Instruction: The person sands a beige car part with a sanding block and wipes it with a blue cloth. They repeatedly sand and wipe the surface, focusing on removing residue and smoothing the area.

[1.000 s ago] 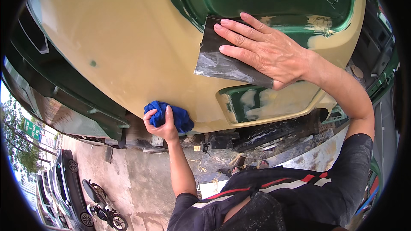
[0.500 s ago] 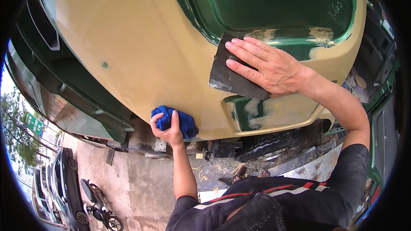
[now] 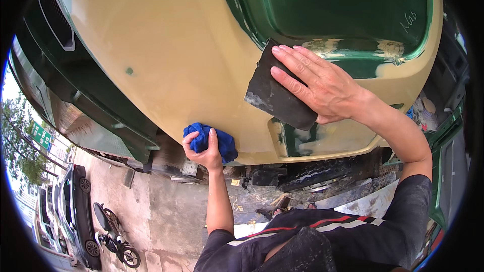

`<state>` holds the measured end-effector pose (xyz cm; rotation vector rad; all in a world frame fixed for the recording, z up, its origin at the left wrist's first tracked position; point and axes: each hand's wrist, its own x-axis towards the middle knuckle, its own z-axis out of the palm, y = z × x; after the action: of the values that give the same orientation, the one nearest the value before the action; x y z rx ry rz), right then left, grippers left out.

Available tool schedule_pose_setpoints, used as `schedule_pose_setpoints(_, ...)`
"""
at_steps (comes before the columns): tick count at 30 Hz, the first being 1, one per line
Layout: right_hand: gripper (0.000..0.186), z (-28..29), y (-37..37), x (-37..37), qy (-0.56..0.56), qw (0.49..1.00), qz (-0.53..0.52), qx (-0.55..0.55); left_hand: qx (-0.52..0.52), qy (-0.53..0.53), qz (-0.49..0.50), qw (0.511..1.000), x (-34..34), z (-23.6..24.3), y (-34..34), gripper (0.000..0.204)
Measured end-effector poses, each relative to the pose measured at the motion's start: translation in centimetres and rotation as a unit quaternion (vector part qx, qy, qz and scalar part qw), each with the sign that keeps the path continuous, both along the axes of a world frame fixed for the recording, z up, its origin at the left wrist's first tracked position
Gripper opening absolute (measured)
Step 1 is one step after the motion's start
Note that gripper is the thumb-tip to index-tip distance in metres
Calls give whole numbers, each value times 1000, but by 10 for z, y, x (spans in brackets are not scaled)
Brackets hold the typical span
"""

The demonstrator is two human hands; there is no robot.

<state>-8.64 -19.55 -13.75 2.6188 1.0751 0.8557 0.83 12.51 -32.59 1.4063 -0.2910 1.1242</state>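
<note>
A large vehicle body panel (image 3: 166,45) with a dull beige coat spreads out in front of me. My right hand (image 3: 325,85) holds a dark sheet of sandpaper (image 3: 277,90) flat on it, fingers stretched across the sheet and thumb hidden. The sheet lies between a large glossy green recessed area (image 3: 348,5) and a smaller green-and-beige recess (image 3: 297,141), partly covering the smaller one. At the panel's near edge, my left hand (image 3: 205,156) grips a bunched blue cloth (image 3: 226,146) against the surface.
Dark green bodywork (image 3: 96,90) borders the panel on the left. A tyre (image 3: 322,174) and metal parts show beneath the near edge. A motorcycle (image 3: 113,236) and a dark car (image 3: 75,216) stand at lower left. An open green door (image 3: 448,156) is on the right.
My right hand and the sandpaper have slid slightly left and nearer over the panel, covering more of the smaller recess. The whole view has shifted a little. My left hand keeps the cloth.
</note>
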Motion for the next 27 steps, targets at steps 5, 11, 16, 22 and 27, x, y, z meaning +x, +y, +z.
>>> schedule_pose_setpoints(5, 78, -2, 15, 11, -77, 997, 14, 19, 16, -20, 1, 1000, 1, -2, -1, 35)
schedule_pose_setpoints(11, 74, 1, 19, 21, -58, 995, 57, 58, 6, -19, -2, 1000, 1, -2, -5, 34)
schedule_pose_setpoints(16, 107, 2, -9, -1, 25, 997, 49, 45, 69, -34, 38, 996, 3, -2, -1, 35)
schedule_pose_setpoints(22, 128, 18, 1, 3, 69, 995, 57, 54, 18, -7, -9, 1000, -1, 0, -2, 35)
schedule_pose_setpoints(27, 128, 18, 0, 12, 72, 987, 114, 89, 14, -26, 6, 1000, 4, -5, -1, 37)
